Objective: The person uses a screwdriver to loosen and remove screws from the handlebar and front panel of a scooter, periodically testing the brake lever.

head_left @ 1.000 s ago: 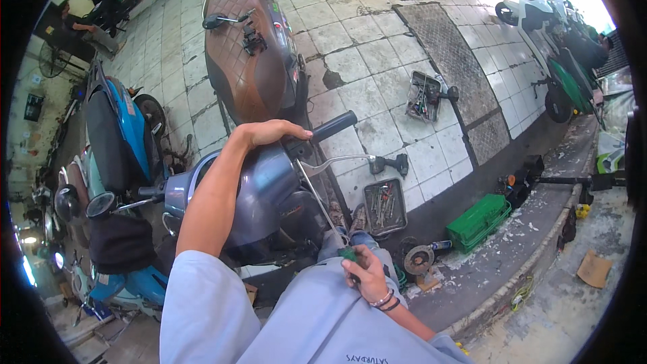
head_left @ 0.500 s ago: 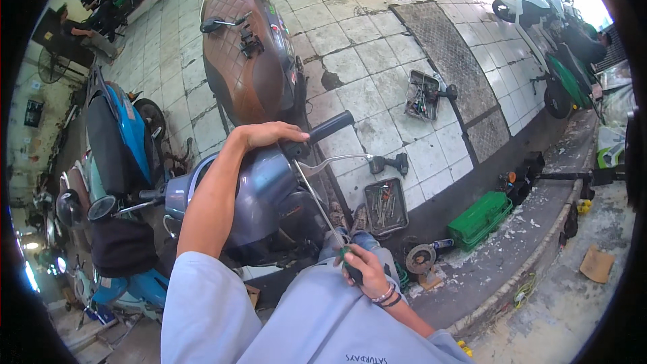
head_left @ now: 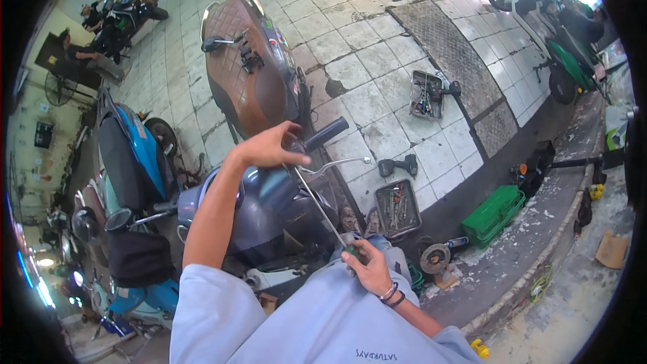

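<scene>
The right hand (head_left: 369, 268) clenches its fingers around one green-handled screwdriver with a long steel shaft (head_left: 322, 209), below one dark rubber handlebar grip (head_left: 326, 133). The left hand (head_left: 271, 146) spreads its fingers near the grip's inner end; I cannot tell whether they grasp. One silver metal lever (head_left: 335, 164) and one black cordless drill (head_left: 397, 165) lie below the grip, the drill farther right.
</scene>
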`<action>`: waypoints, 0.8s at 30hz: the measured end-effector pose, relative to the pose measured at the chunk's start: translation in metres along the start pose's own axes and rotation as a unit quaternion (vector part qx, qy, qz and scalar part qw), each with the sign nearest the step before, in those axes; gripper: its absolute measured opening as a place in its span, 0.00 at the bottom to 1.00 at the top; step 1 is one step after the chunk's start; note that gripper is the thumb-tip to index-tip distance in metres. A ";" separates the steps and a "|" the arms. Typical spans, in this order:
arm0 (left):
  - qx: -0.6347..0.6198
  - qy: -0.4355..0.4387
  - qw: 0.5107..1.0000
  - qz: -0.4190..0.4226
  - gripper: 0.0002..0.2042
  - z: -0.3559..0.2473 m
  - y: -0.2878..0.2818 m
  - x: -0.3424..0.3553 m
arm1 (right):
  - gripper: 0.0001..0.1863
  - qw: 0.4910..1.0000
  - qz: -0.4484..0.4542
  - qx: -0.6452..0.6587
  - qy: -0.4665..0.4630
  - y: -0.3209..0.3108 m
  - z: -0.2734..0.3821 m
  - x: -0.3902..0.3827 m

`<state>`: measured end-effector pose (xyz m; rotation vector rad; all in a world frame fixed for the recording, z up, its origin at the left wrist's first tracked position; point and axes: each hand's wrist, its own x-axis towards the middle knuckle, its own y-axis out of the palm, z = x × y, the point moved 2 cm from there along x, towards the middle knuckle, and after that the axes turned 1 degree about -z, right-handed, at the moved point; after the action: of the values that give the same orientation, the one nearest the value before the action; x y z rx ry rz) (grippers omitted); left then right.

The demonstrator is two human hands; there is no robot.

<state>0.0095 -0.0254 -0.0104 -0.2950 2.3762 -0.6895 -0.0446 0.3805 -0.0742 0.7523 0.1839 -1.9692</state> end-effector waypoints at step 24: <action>0.197 -0.016 0.926 -0.322 0.31 -0.037 0.050 -0.051 | 0.27 0.991 -0.066 -0.080 -0.089 0.006 -0.005 -0.010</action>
<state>0.0233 0.0502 0.0132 -0.9150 2.0281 -1.4226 -0.0340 0.3868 -0.0720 0.4680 0.2856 -2.1056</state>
